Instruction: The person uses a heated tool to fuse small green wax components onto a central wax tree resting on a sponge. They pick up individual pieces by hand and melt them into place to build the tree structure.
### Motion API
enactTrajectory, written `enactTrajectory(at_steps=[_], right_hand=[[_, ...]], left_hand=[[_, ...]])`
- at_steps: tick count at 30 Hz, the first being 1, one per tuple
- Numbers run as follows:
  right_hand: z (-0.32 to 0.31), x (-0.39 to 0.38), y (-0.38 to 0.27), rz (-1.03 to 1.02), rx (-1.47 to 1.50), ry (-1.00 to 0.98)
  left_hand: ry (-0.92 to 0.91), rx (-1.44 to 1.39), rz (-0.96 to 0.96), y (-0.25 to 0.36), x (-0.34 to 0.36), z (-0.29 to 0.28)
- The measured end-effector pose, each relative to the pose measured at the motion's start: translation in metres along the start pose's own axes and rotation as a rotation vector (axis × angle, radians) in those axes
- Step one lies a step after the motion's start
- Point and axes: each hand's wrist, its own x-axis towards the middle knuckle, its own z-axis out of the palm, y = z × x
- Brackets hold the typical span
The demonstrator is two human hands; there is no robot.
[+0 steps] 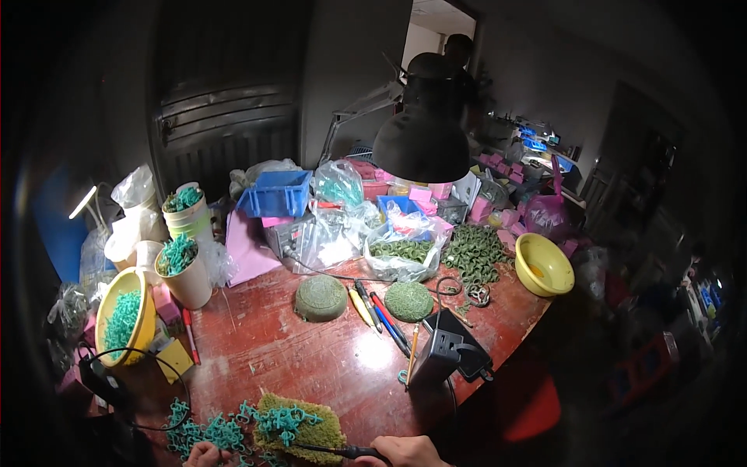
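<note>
Seen from my head camera, my right hand (408, 451) wraps its fingers around the dark handle of a slim tool (362, 451) at the near side of a red table (257, 342). The tool's thin shaft reaches left over a yellow-green pad (328, 434), its end at the near side of a small heap of teal curled pieces (284, 420) lying on top. The pad lies on the table between my hands. My left hand (206, 455), fingers bent, is beside a scatter of loose teal pieces (222, 430); I cannot tell whether the fingertips have hold of one. Farther up, two round green blocks (321, 298) flank a cluster of pens (377, 311), with a black box (436, 358) near the right-hand block. Beyond, a pile of green pieces (475, 253) lies beside a clear plastic bag (405, 269) of similar ones. A tilted yellow basin (148, 317) of teal pieces stands at left; a black lamp (424, 144) hangs above the clutter.
</note>
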Motion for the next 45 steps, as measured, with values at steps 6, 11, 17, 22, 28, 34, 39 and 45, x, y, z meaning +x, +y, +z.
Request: enactTrajectory(at_steps=[6, 11, 17, 22, 28, 34, 39, 45], right_hand=[[-0.005, 0.002, -0.006, -0.016, 0.045, 0.066], [-0.005, -0.001, -0.003, -0.011, -0.005, -0.028], [0.0, -0.009, 0.011, 0.033, 0.067, -0.02], [-0.001, -0.009, 0.018, 0.048, 0.115, -0.024], [-0.002, -0.009, 0.025, 0.028, 0.185, -0.031], [-0.008, -0.005, 0.031, -0.012, 0.246, -0.082], [-0.011, -0.003, 0.036, 0.016, 0.344, -0.113], [-0.06, 0.014, 0.028, 0.125, 0.547, -0.199]], left_hand=[[0.026, 0.021, 0.048, -0.008, -0.005, -0.003], [0.036, 0.057, 0.058, -0.005, -0.011, 0.009], [-0.001, 0.186, 0.016, -0.015, -0.01, 0.01], [-0.018, 0.252, 0.048, -0.015, -0.018, 0.007], [-0.386, 0.168, -0.096, -0.026, -0.024, -0.004], [-0.52, -0.058, -0.158, -0.028, -0.016, -0.021], [-0.5, -0.166, -0.193, -0.03, -0.015, -0.022], [-0.541, -0.185, -0.234, -0.028, -0.012, -0.03]])
